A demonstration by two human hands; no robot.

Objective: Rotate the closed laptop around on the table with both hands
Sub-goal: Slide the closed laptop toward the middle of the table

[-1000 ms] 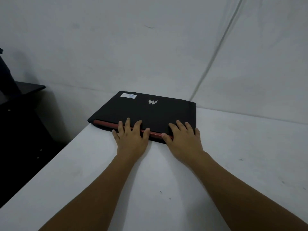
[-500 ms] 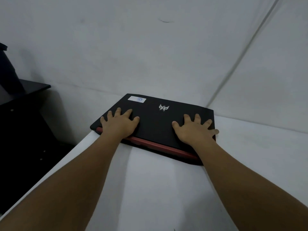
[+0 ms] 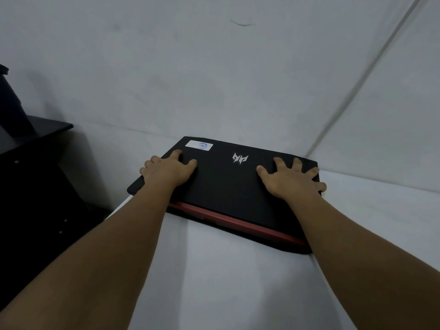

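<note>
The closed black laptop [image 3: 226,186] lies on the white table [image 3: 214,282] near its far left corner. Its red hinge strip faces me, and a silver logo and a white sticker mark the lid. My left hand [image 3: 166,171] lies palm down on the lid's left part, its outer fingers reaching the left edge. On the lid's right part my right hand [image 3: 290,179] is pressed flat with its fingers spread, the little finger at the right edge. Neither hand is closed around the laptop.
White walls [image 3: 214,67] meet in a corner just behind the laptop. Left of the table stands a dark shelf unit [image 3: 35,175] with a dark object on top. The table's left edge runs close beside the laptop's left corner.
Both hands have moved from the laptop's near red edge up onto the lid and apart toward its left and right sides. The laptop's orientation looks about the same.
</note>
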